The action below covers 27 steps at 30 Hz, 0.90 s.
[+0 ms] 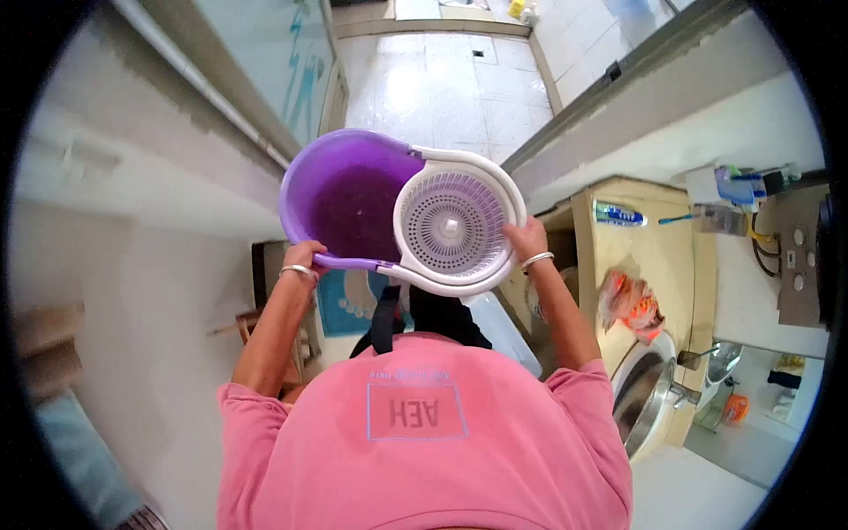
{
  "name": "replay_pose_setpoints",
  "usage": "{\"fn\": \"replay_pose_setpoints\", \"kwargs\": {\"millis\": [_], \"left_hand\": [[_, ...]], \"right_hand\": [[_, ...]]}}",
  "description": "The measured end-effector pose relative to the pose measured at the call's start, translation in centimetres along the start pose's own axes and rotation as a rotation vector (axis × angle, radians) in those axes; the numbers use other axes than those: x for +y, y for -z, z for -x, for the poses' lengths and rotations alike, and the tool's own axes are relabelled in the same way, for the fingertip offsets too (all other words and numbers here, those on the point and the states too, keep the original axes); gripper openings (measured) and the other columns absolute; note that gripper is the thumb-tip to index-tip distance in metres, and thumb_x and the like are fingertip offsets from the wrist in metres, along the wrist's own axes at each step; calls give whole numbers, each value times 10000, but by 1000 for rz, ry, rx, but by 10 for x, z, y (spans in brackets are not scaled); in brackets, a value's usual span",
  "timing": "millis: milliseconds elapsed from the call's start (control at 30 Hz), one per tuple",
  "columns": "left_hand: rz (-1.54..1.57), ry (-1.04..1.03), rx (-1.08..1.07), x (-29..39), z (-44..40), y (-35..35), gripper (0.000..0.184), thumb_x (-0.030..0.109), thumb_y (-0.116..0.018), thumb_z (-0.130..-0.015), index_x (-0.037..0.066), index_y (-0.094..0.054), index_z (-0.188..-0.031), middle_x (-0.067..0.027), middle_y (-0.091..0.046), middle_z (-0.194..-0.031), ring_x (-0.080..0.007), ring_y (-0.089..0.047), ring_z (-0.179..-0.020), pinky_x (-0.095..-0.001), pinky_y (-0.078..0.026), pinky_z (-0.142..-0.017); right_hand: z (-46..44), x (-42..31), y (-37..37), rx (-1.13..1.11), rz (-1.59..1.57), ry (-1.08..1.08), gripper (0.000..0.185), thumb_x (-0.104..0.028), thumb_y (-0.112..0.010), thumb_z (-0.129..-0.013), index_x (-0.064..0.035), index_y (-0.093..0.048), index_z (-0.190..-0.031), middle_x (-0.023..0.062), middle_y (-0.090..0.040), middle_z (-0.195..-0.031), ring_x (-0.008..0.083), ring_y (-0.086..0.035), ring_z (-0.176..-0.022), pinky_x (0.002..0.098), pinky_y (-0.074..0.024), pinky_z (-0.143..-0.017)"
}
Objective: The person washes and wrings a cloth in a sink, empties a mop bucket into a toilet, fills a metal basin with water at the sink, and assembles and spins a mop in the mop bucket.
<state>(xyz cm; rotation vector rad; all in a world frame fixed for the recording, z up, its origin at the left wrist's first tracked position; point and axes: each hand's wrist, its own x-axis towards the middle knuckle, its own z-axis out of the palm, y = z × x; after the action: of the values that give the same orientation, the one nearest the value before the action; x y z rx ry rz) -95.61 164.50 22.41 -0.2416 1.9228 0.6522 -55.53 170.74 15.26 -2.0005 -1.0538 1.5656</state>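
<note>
A purple mop bucket (309,181) with a white spin basket (449,221) is held up in front of my body. Dark liquid seems to fill the bottom of its purple side. My left hand (305,254) is closed around the purple rim at the near left. At the right end, my right hand (527,238) grips the white rim beside the basket. Both hands wear a bracelet at the wrist, and the undersides of their fingers are partly hidden by the bucket.
Beyond a doorway lies a white tiled floor (450,88). On the right, a counter (654,252) bears a toothpaste tube (618,215), an orange-patterned bag (632,307) and a sink (645,397). A blue mat (334,305) with a footprint shape lies below the bucket. A glass door (274,57) stands left.
</note>
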Motion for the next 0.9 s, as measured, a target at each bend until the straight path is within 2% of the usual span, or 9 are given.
{"fn": "replay_pose_setpoints", "kwargs": {"millis": [67, 133, 233, 267, 333, 433, 500, 767, 900], "left_hand": [[16, -9, -39, 32, -30, -9, 102, 29, -554, -668, -8, -490, -739, -102, -516, -655, -223, -541, -536, -340, -486, -446], [13, -29, -74, 68, -44, -24, 142, 31, -550, -654, 9, -465, -766, -90, -505, -682, -225, -530, -569, -352, -501, -511], [10, -48, -16, 106, -60, -46, 118, 11, -539, -647, 22, -460, -735, -88, -489, -662, -220, -501, -546, -355, -473, -473], [14, -72, 12, 126, -61, -58, 111, 7, -535, -647, 25, -457, -724, -88, -486, -658, -219, -495, -543, -355, -466, -465], [56, -46, 75, 148, -71, -82, 99, 2, -524, -639, 41, -444, -683, -76, -452, -607, -213, -474, -515, -354, -434, -426], [-39, -58, -8, 183, -105, -91, 128, -11, -541, -630, 9, -494, -746, -94, -505, -667, -235, -507, -526, -389, -462, -438], [-28, -55, -30, 209, -115, -115, 126, 13, -554, -626, 19, -502, -741, -89, -504, -646, -224, -499, -511, -364, -434, -430], [-171, -112, -76, 297, -141, -227, 100, -20, -541, -613, 9, -462, -668, -67, -444, -593, -196, -473, -490, -379, -486, -465], [-222, -61, -229, 328, -195, -284, 91, -27, -538, -613, -1, -484, -681, -80, -443, -605, -203, -464, -506, -370, -489, -472]], "right_hand": [[-24, -29, -8, -16, -41, -13, 292, -135, -596, -616, 4, -608, -873, 123, -634, -793, 202, -612, -678, 306, -476, -644], [-57, -42, -18, 9, -27, 42, 314, -171, -596, -615, 14, -602, -868, 140, -630, -775, 212, -604, -656, 320, -476, -628], [-116, -43, -31, 35, -18, 87, 348, -215, -601, -605, 36, -595, -846, 175, -621, -765, 241, -603, -677, 339, -471, -646], [-110, -65, -32, 135, 219, 50, 375, -236, -615, -592, 47, -589, -837, 191, -617, -772, 277, -604, -712, 362, -465, -664], [-151, -36, -36, 83, 9, -16, 385, -242, -618, -587, 47, -585, -840, 197, -615, -774, 303, -599, -717, 379, -461, -668], [-163, -81, -33, 99, 148, -65, 388, -242, -620, -584, 45, -583, -843, 209, -611, -775, 312, -600, -730, 371, -461, -672], [-178, -99, -27, 130, 100, -69, 391, -247, -620, -580, 46, -582, -836, 215, -608, -767, 313, -600, -724, 367, -462, -669], [-242, -139, -2, 266, 72, -114, 376, -225, -603, -577, 54, -585, -829, 183, -617, -737, 265, -607, -677, 338, -469, -636], [-272, -144, 11, 350, 81, -148, 370, -204, -602, -577, 53, -592, -842, 174, -619, -738, 247, -609, -666, 327, -471, -627]]}}
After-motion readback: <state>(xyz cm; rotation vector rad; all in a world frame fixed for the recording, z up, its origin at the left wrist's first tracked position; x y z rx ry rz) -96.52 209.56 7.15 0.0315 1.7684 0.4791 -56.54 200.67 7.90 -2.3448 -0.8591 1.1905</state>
